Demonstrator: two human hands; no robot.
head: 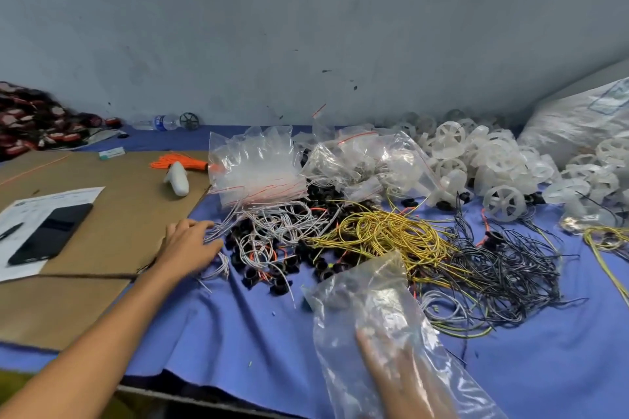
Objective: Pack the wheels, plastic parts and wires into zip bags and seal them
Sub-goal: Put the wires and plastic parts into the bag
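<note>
My left hand (189, 246) reaches across the blue cloth and its fingers rest on the white wires (272, 224) at the pile's left edge; a firm grip cannot be made out. My right hand (398, 374) holds a clear zip bag (371, 303) in the foreground, seen through the plastic. Black plastic parts (282, 269) lie tangled with the white wires. Yellow wires (384, 235) and dark wires (503, 269) spread to the right. White translucent wheels (503, 202) are heaped at the back right. A stack of empty zip bags (255, 167) lies behind the wires.
A cardboard sheet (112, 214) on the left carries a phone (51, 235), a paper, a white handheld device (178, 178) and orange wires (177, 160). A water bottle (156, 122) stands by the wall. A large white sack (578, 119) sits far right.
</note>
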